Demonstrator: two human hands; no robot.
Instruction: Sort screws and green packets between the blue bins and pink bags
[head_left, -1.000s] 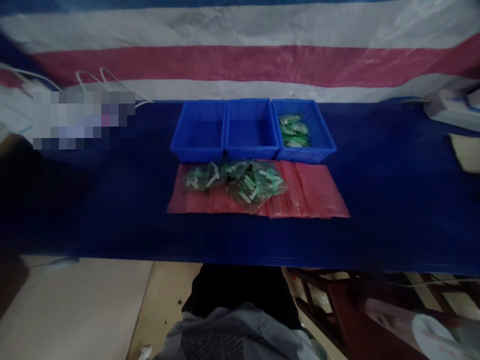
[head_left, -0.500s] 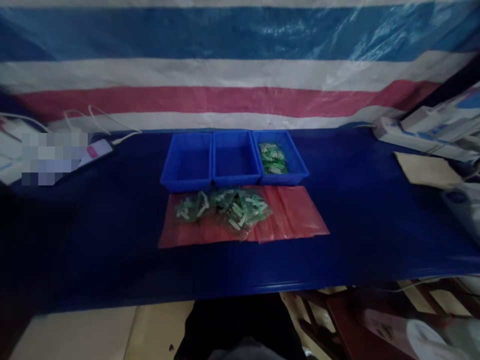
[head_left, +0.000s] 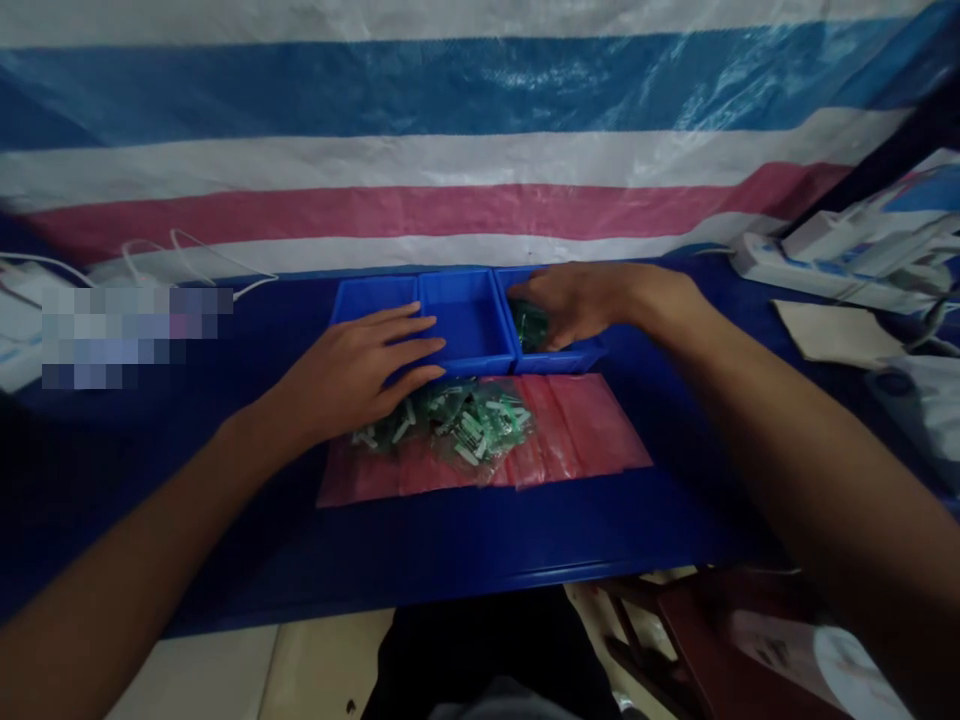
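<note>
My left hand (head_left: 364, 368) is open with its fingers spread, over the front of the left blue bin (head_left: 375, 293) and partly across the middle blue bin (head_left: 461, 312). My right hand (head_left: 571, 300) reaches down into the right blue bin (head_left: 559, 362). Its fingers and thumb curl round a green plastic bag (head_left: 532, 326) there; some fingertips are hidden. In front of the bins, several clear greenish bags of small white-and-green parts (head_left: 480, 425) lie on red plastic sheets (head_left: 581, 425).
A dark blue cloth covers the table (head_left: 465, 540). At right are a white power strip (head_left: 780, 265) and a beige piece of card or paper (head_left: 836, 333). White cables (head_left: 202, 262) run at the back left. A striped plastic sheet (head_left: 450, 160) hangs behind.
Both hands have come into view. The left now hovers by the left and middle bins, and the right has gone into the right bin at the green bags. The view has shifted slightly.
</note>
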